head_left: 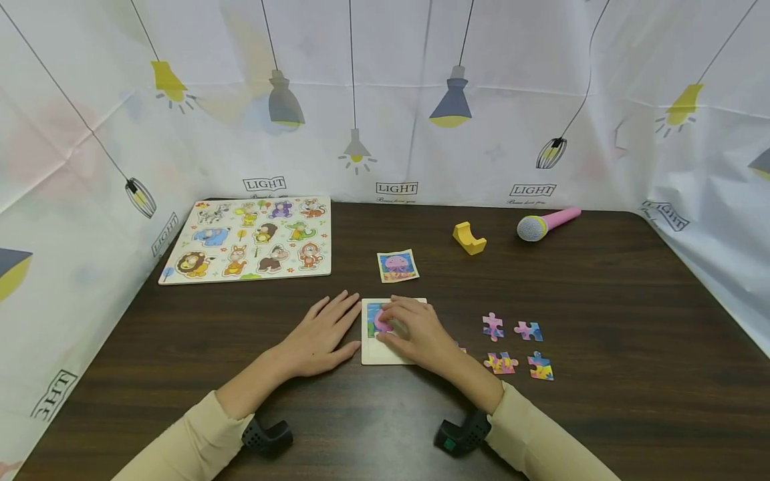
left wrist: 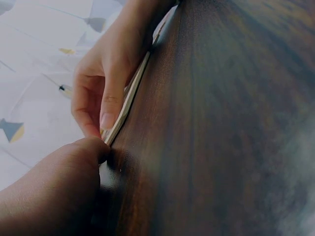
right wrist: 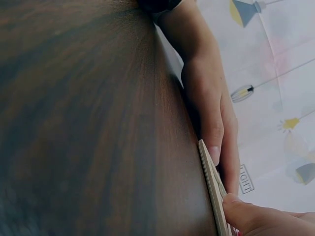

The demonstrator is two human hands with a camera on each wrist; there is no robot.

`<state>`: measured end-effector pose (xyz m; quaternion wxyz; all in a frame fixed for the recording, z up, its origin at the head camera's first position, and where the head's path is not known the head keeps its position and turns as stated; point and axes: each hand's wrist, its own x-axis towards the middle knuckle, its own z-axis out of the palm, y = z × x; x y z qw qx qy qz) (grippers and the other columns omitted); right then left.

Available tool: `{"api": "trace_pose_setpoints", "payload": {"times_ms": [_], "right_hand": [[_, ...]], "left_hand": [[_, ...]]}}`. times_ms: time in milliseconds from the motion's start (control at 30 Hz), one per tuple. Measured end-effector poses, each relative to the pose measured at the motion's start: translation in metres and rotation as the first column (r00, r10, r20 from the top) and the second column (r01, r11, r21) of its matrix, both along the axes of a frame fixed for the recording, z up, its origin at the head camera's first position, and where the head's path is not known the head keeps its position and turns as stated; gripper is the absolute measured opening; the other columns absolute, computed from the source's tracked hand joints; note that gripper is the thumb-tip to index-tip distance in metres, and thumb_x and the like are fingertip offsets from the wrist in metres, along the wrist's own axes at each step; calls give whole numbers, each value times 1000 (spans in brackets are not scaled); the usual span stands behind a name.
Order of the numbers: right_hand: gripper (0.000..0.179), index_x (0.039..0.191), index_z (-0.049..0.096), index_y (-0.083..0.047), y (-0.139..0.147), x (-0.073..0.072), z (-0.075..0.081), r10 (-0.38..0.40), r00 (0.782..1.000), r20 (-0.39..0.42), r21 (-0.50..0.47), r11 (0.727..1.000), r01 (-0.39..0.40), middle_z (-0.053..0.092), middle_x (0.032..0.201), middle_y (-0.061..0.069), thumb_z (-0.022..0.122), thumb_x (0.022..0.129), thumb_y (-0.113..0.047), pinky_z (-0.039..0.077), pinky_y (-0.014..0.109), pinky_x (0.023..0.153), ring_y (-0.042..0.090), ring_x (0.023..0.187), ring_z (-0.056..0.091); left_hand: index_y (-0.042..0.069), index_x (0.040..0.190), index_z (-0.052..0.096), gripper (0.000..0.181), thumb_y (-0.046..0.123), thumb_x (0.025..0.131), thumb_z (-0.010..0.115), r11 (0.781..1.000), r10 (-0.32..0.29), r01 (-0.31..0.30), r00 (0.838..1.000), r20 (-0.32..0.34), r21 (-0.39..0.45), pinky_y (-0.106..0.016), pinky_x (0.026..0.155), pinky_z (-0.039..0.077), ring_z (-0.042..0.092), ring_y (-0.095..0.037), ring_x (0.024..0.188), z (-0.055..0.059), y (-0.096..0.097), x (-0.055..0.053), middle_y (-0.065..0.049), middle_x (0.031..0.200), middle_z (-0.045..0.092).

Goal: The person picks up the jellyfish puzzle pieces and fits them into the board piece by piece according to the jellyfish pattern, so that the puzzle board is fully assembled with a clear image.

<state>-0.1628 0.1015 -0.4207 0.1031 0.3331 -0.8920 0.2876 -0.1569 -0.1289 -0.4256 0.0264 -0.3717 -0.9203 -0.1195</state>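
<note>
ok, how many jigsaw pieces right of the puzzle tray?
5: two far pieces, two near pieces, one piece mostly behind the right forearm; more may be hidden.

"LIGHT" [head_left: 396,188], "THE" [head_left: 54,395] on white backdrop [head_left: 397,100]

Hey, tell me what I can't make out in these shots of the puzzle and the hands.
- Puzzle board, head view: right part covered by the right hand.
- One puzzle piece, head view: mostly hidden by the right forearm.
- Board's picture, left wrist view: board seen edge-on.
- Right hand, right wrist view: cut off by the picture's edge.
- Print under LIGHT, head view: too small.
</note>
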Motion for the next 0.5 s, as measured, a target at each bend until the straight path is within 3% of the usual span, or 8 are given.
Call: {"api": "trace_pose_setpoints", "payload": {"times_ms": [500], "right_hand": [[22,93,67,-12,0,0,1,11,1000,-17,-3,1000,-11,63,110,3,73,79,-28,36,51,90,25,116,48]], "left_hand": [[3,144,26,64,43,95,39,1000,7,-7,1000,15,-1,-48,107,13,14,-26,138,0,1,-1,-12,150,21]]}}
